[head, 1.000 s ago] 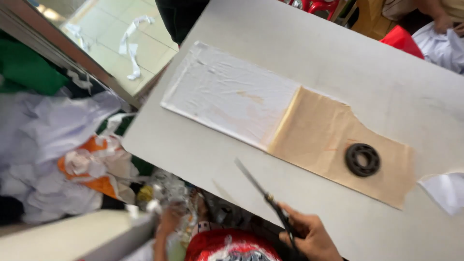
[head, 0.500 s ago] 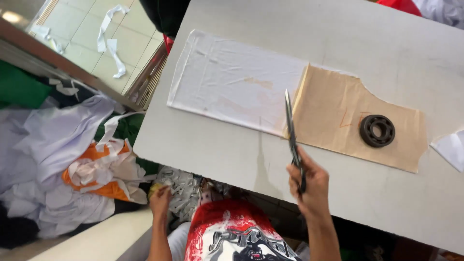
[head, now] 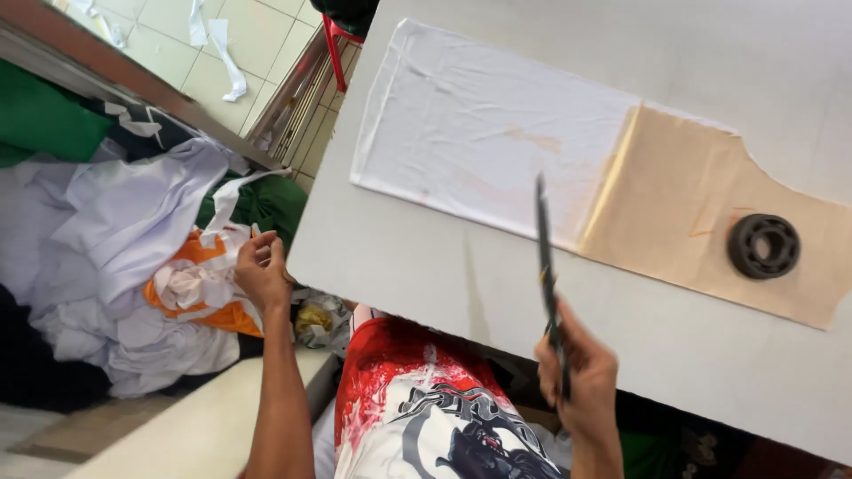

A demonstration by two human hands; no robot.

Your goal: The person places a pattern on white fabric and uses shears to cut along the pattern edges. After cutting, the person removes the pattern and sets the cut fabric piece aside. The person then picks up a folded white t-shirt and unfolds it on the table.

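Head view: one frame, looking down.
Scissors (head: pixel 546 266): blades closed, tips over white cloth (head: pixel 479 133), handles inside the grip.
Right hand (head: pixel 581 377): grip clenched on scissor handles, at surface (head: pixel 399 257) edge.
Left hand (head: pixel 262 270): off surface, fingers curled at fabric scraps (head: pixel 191 284); contents unclear.
Tan pattern (head: pixel 701 217): overlaps cloth, black ring (head: pixel 763 246) on top.

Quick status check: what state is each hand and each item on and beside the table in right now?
Right hand: gripping long dark scissors, blades shut, pointing up over the table.
Left hand: off the table, fingers curled, beside the heap of fabric scraps.
White cloth: spread flat.
Tan paper pattern: flat, overlapping the cloth's end.
Black ring weight: resting on the pattern.
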